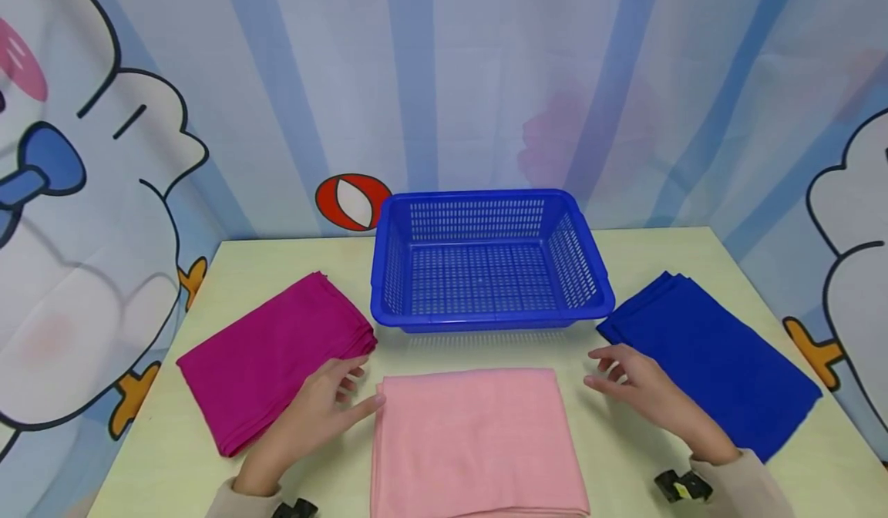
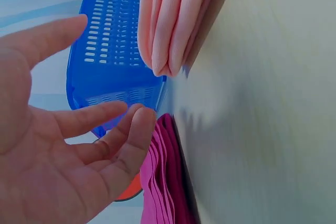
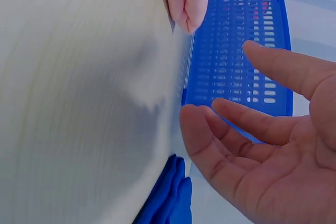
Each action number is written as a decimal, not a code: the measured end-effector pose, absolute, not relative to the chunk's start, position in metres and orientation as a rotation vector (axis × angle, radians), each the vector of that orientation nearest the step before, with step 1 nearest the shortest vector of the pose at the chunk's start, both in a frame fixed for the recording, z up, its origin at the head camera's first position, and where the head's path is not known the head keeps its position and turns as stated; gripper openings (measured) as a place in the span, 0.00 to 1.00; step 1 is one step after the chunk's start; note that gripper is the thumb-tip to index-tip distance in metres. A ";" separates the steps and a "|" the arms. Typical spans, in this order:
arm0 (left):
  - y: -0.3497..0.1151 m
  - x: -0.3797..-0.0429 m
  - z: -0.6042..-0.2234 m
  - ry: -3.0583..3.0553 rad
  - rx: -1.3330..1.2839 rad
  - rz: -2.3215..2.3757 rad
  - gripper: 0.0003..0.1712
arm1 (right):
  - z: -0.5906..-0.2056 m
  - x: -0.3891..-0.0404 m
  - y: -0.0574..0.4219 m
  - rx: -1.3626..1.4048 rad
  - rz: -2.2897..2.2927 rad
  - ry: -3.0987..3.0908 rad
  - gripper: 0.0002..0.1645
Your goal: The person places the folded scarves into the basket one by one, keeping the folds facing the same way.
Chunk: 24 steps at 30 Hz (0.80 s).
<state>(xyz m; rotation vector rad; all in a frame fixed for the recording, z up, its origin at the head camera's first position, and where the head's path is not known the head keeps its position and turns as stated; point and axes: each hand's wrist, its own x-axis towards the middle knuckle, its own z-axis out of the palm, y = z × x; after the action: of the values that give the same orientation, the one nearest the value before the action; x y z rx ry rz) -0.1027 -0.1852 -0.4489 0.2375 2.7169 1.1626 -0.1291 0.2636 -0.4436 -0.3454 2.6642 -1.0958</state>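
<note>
A folded pink cloth (image 1: 479, 441) lies at the front middle of the table. My left hand (image 1: 315, 410) hovers between it and a folded magenta cloth (image 1: 277, 360) on the left, with fingers loosely bent and nothing held. On the other side my right hand (image 1: 648, 395) is held over the table near a folded blue cloth (image 1: 714, 364), its fingers also relaxed around nothing. Both wrist views show the palms bare, with layered edges of the pink cloth (image 2: 173, 24) and magenta cloth (image 2: 163, 182) near the left hand.
A blue plastic basket (image 1: 492, 322) with perforated walls stands at the back middle of the pale table (image 1: 319, 479). No cloth shows inside it. Behind the table hangs a printed backdrop (image 1: 472, 79) with cartoon figures.
</note>
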 end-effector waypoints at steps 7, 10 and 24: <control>-0.181 -0.098 -0.448 2.695 0.083 1.243 0.38 | -0.452 -0.125 0.258 -0.292 -1.274 2.422 0.25; -0.180 -0.097 -0.449 2.674 0.024 1.274 0.35 | -0.455 -0.122 0.255 -0.300 -1.329 2.330 0.24; -0.176 -0.095 -0.462 2.535 -0.032 1.414 0.29 | -0.464 -0.119 0.240 -0.213 -1.432 2.099 0.20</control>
<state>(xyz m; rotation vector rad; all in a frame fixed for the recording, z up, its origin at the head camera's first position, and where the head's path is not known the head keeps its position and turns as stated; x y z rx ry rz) -0.0947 -0.1757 -0.4615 -0.0320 2.5355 1.4144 -0.1186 0.2402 -0.4641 -0.2127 2.0985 -1.4323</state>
